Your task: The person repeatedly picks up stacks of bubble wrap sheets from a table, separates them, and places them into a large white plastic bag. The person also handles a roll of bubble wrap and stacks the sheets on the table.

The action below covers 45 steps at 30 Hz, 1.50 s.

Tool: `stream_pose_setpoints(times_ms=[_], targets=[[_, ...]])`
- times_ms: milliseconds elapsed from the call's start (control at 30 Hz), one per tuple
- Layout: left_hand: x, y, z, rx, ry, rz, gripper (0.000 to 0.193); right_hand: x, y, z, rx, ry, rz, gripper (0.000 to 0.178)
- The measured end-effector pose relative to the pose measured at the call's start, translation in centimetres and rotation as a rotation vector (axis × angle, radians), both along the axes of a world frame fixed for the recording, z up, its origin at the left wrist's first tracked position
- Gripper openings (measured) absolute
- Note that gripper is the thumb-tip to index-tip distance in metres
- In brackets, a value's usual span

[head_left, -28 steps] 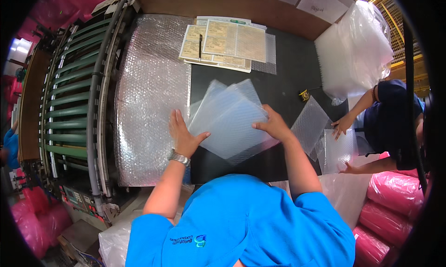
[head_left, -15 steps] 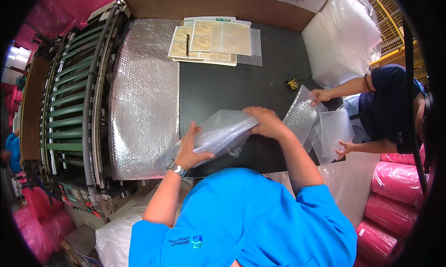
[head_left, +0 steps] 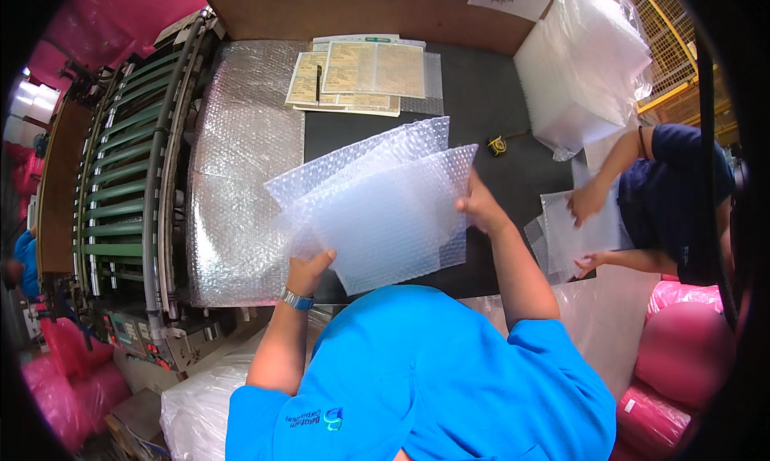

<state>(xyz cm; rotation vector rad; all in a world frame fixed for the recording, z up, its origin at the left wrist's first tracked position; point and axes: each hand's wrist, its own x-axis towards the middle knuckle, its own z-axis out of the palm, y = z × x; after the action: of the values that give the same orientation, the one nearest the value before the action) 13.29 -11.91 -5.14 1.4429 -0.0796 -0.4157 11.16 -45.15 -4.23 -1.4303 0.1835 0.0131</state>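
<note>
Several bubble wrap bags [head_left: 381, 220] are fanned out between my hands, above the dark tabletop [head_left: 341, 132]. My left hand [head_left: 309, 270] grips their lower left side, thumb on top and the other fingers hidden beneath. At the right edge my right hand [head_left: 480, 204] pinches them, its thumb over the film. Left of the bags lies a wide stack of bubble wrap sheets [head_left: 241, 172]; the bags' left corner overlaps its edge. To the right, a co-worker's hands [head_left: 589, 204] handle other bubble wrap pieces [head_left: 561, 220] at the table's end.
Printed forms [head_left: 373, 68] with a pen [head_left: 318, 84] lie at the back. A yellow tape measure [head_left: 497, 146] sits right of centre. A tall stack of wrapped sheets [head_left: 569, 76] stands back right. A roller conveyor [head_left: 128, 164] runs along the left; pink rolls [head_left: 682, 357] lie lower right.
The bags between my hands have turned from a slanted, edge-on bundle to a spread fan facing up. The co-worker's hands have drawn their pieces to the right, nearer the table's end.
</note>
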Motion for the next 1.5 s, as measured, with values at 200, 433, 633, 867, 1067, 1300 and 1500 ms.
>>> stream_pose_setpoints(times_ms=[200, 433, 633, 867, 1067, 1300, 1500], targets=[[-1.0, 1.4, -2.0, 0.199, 0.000, -0.386, 0.063, -2.2, 1.5, 0.0, 0.021, 0.185, 0.241, 0.075], [-4.1, -0.3, -7.1, 0.528, -0.155, -0.429, 0.064, -4.9, 0.8, -6.3, 0.010, 0.331, 0.209, 0.049], [-4.2, 0.4, -14.1, 0.270, -0.332, -0.236, 0.072, -4.9, 2.6, -5.0, 0.142, 0.058, 0.041, 0.029], [-2.2, 1.3, -16.3, 0.324, -0.247, -0.343, 0.049, -4.6, 1.5, -7.6, -0.330, -0.063, 0.200, 0.035], [-1.8, -1.4, -0.2, 0.302, -0.175, 0.015, 0.026, -0.1, 5.0, -1.9, 0.102, 0.122, -0.002, 0.028], [-3.0, -1.3, 3.8, 0.227, -0.121, 0.209, 0.025, 1.9, 6.4, -1.4, 0.164, 0.070, 0.100, 0.034], [-4.4, 0.0, 1.6, 0.304, -0.331, 0.391, 0.038, 1.9, 6.6, -2.0, 0.059, -0.007, -0.011, 0.050]])
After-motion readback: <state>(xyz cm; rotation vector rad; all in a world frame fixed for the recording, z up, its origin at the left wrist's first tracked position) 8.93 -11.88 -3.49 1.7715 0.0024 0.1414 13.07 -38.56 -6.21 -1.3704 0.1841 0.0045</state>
